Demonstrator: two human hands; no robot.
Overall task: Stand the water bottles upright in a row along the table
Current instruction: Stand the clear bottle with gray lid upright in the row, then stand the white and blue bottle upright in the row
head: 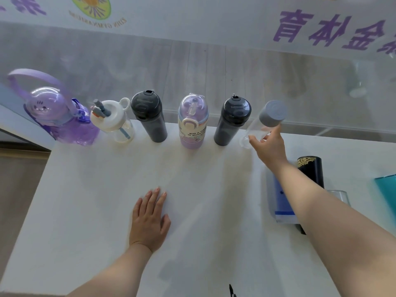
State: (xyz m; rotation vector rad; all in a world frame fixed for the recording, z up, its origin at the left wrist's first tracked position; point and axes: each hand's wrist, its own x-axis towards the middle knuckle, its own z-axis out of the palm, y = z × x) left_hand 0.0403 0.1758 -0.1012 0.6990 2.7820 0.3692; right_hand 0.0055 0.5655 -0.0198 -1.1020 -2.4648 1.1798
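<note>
— White tabletop [107,211], frosted glass partition behind it with purple lettering along the top. What stands on the far edge?

— Six bottles in a row. From the far left corner: a big purple bottle [62,118] with a carry strap and a clear domed lid, then a small clear bottle with a white lid [115,123] and grey straw, a dark grey bottle [150,116], a lilac cartoon bottle [192,123] printed with "KEEP A...", a second dark grey bottle [231,121], and last a clear bottle with a grey cap [263,123].

— All upright?

— The first five stand on their bases. The clear one with the grey cap looks tilted to the right, though the wide lens bends things, so I cannot tell for sure whether its base sits flat.

— And the hands?

— The right hand [269,146] reaches to that clear bottle; thumb and fingers wrap its lower body, grasping it. The left hand [150,219] lies palm down near the middle of the tabletop, fingers straight and released, holding nothing.

— Anything else?

— By the right edge, under the right forearm: a black cylinder with gold trim [310,170], a blue and white box [282,206], and a teal object [386,189] cut off by the frame.
</note>
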